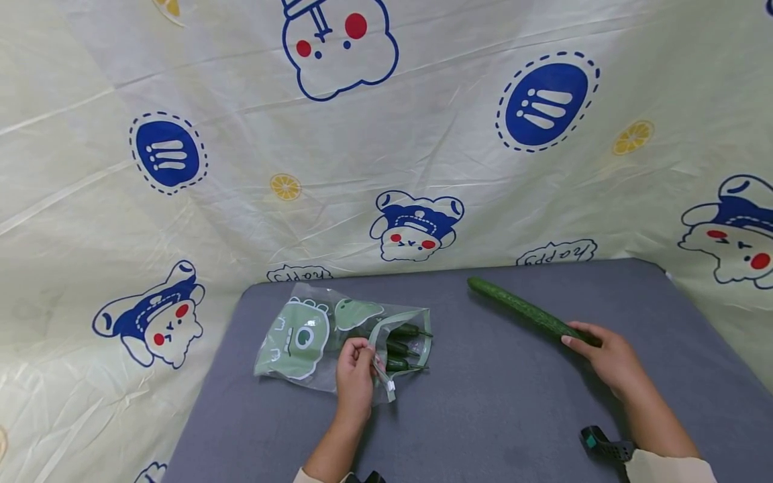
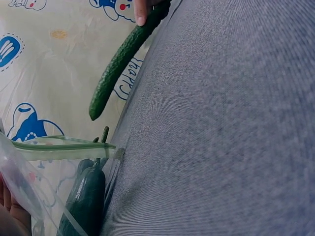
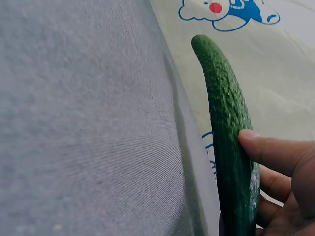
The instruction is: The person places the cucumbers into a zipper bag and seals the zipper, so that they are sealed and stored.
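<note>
Behind the gray bench (image 1: 483,416), a cream sheet (image 1: 447,147) printed with cartoon figures, blue ovals, orange slices and "happy" lettering. Near the bottom right in the head view, a black strapped device (image 1: 594,439) at the right wrist, just above a pale sleeve (image 1: 667,467). In the way of a full look at the zip bag (image 1: 308,335), the left hand (image 1: 355,381), over part of the near edge by the mouth. Between bag and cucumber (image 1: 519,308), a stretch of bench.

Only in the head view, the whole bag with green monster print, plus left fingers pinching the film beside the mouth. Clearer in the right wrist view, bumpy cucumber skin and the right hand (image 1: 610,360) with thumb on one side, other fingers curled around behind. Against the sheet in the left wrist view, the cucumber's far end, well apart from the right fingers.

Inside the bag, three dark green peppers (image 1: 396,364), glossy, stems toward the mouth; in the left wrist view, stem tips past the pale green rim. Mouth parted, facing right, with a white slider (image 1: 391,387) at the near corner.
</note>
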